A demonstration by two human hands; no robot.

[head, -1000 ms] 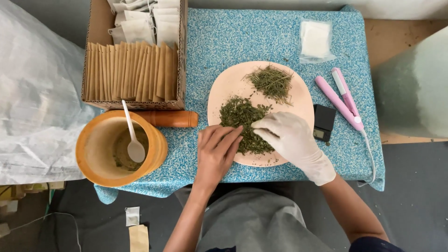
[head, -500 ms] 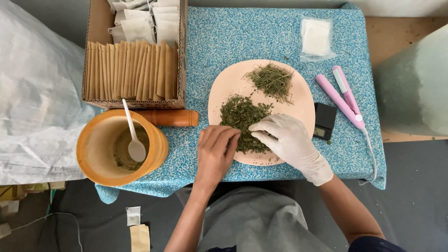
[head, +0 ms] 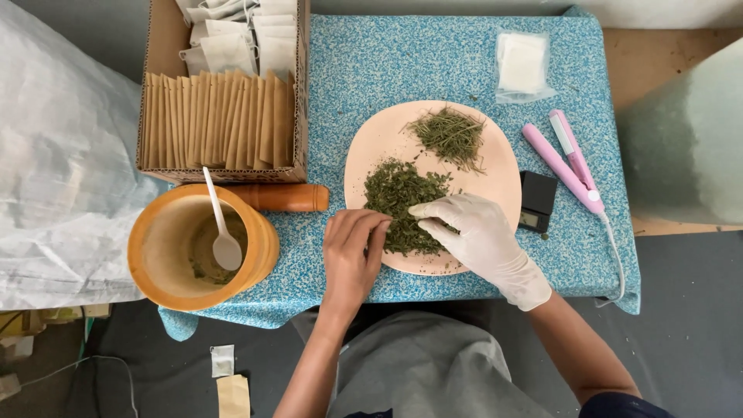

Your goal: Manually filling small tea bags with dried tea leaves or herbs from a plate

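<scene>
- Since the earlier frames, the bare left hand (head: 352,251) has curled its fingers and drawn slightly off the heap of crumbled dark green dried herbs (head: 404,203); what it holds, if anything, cannot be told.
- White-gloved right hand (head: 472,228) has slid leftward, fingertips pinching into that heap.
- Herbs lie on the round pale pink plate (head: 495,174), near the tabletop's front edge.
- Stemmy lighter herb pile (head: 453,135) is unchanged.

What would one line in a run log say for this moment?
left hand: bare, fingers curled at crushed green herbs | right hand: gloved, fingertips in same pile | pink plate: also holds stemmy herbs
</scene>
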